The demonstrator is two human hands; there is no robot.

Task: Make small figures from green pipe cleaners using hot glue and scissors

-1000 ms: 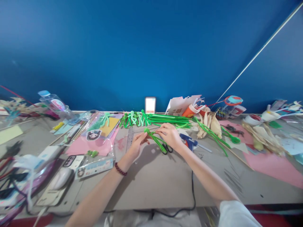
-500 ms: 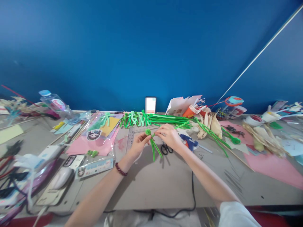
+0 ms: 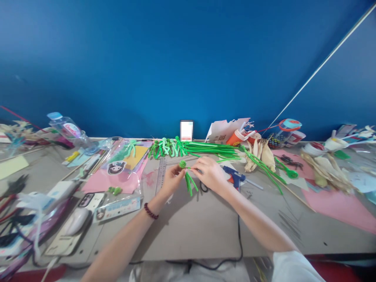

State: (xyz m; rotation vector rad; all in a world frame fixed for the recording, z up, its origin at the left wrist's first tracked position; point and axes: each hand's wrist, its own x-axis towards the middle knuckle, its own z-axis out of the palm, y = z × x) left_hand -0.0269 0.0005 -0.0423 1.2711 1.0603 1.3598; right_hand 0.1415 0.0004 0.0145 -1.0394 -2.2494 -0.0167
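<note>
Between my two hands is a green pipe-cleaner figure (image 3: 189, 184) with a round coiled head on top and several strands hanging below. My left hand (image 3: 174, 178) pinches it just under the head. The fingers of my right hand (image 3: 208, 171) are pinched at its right side, on a green pipe cleaner (image 3: 225, 159) that seems to run out behind the hand to the right. Black scissors (image 3: 203, 187) lie below my right hand, partly covered by it. Behind my hands sit several finished-looking green figures (image 3: 167, 147) and a bundle of green pipe cleaners (image 3: 211, 148).
A blue glue gun (image 3: 235, 176) lies right of my right hand. A phone (image 3: 187, 130) leans on the blue wall. To the left are a clear ruler (image 3: 161, 172), a pink sheet in plastic (image 3: 117, 180) and a mouse (image 3: 75, 221). Dried husks (image 3: 266, 156) and orange cups (image 3: 235, 138) stand at the right.
My right hand has turned and shifted slightly down, covering more of the scissors. The hanging strands have swung a little to the left, and the long strand behind lies lower.
</note>
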